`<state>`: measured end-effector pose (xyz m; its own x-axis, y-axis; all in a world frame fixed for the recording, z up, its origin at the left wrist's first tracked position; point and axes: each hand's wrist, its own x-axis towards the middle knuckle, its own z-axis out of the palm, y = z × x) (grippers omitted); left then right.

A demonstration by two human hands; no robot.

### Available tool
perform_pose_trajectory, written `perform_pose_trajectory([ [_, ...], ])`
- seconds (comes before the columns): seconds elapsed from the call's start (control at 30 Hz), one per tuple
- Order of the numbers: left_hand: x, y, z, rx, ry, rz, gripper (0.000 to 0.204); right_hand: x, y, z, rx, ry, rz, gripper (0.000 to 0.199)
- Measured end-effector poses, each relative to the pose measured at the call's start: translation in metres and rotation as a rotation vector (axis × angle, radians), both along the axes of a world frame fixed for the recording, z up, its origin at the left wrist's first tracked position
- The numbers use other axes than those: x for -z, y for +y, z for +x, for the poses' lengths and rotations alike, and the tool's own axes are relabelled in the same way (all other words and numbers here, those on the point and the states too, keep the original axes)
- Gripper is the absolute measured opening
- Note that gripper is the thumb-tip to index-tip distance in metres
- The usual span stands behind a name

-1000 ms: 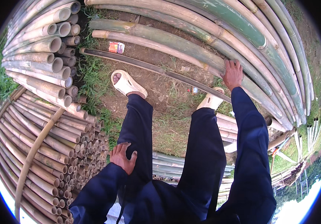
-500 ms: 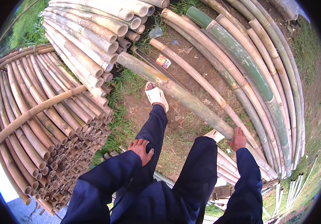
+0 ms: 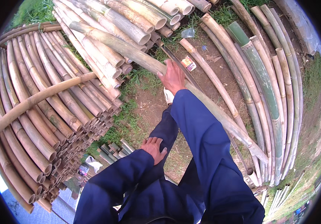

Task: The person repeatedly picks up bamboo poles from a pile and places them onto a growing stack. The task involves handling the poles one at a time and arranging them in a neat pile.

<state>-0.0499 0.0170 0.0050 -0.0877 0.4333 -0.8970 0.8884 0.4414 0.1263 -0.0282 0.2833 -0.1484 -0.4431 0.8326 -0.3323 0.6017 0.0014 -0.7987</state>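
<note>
While the left hand (image 3: pixel 153 150) rests spread on the trouser leg (image 3: pixel 167 126) at six o'clock, the right hand (image 3: pixel 173 76), apart from it near twelve, clasps a bamboo pole (image 3: pixel 145 61) that slants from ten o'clock to four. The step seems to be one-handed shifting of this pole; moving it further would likely call for a firm grip and care around the bamboo stack (image 3: pixel 121 16) at eleven. Any print on the small red-and-yellow packet (image 3: pixel 188 63), at one o'clock, is unreadable.
</note>
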Motion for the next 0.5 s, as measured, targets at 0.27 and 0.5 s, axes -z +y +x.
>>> perform_pose_trajectory([
  [0.27,0.008,0.003,0.004,0.074,0.0,0.047,0.051,-0.043,-0.071,0.045,0.392,0.5,-0.027,0.044],
  [0.5,0.012,0.001,0.037,0.181,-0.008,0.029,0.044,0.055,-0.248,0.413,0.955,-0.188,-0.16,0.043],
])
